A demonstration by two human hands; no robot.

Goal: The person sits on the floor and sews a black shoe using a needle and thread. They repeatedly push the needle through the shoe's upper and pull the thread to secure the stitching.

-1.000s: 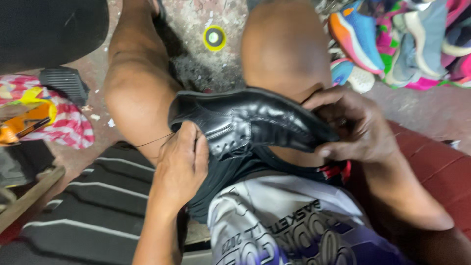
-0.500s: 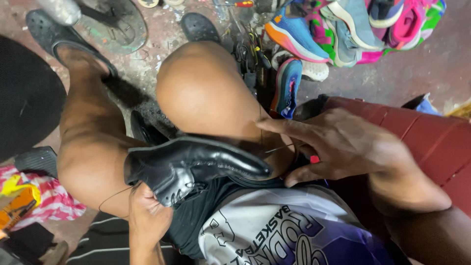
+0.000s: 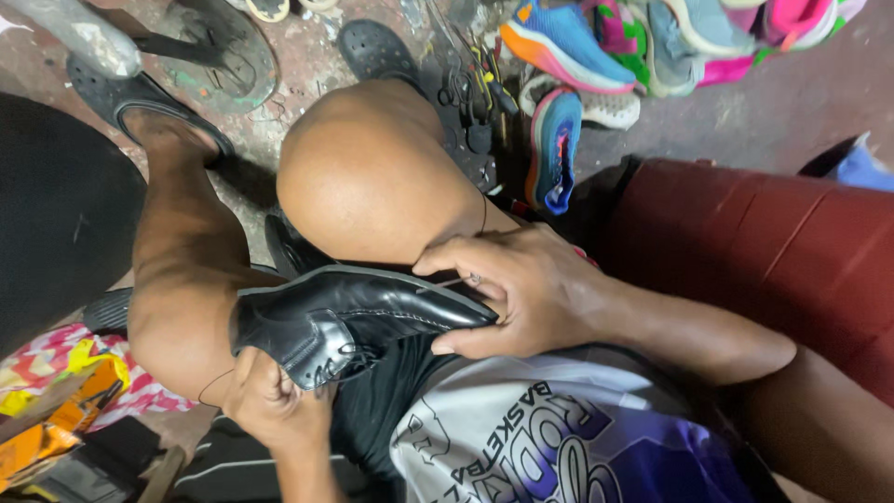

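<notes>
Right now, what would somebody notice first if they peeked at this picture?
First, the shiny black leather shoe lying across the person's lap in the middle, with the right hand gripping its toe end and the left hand holding its laced end from below. Next, the heap of bright sneakers on the floor at the top right, and the dark red seat on the right.

This is looking like a small shoe-repair workshop set at floor level. A heap of brightly coloured sneakers [image 3: 652,47] is lying on a stained, gritty concrete floor [image 3: 782,112], and worn black sandals [image 3: 223,56] are sitting nearby. Small hand tools [image 3: 480,102] are lying scattered among the shoes. The person is sitting low, and a black leather dress shoe [image 3: 354,321] is resting across the lap between both hands.
</notes>
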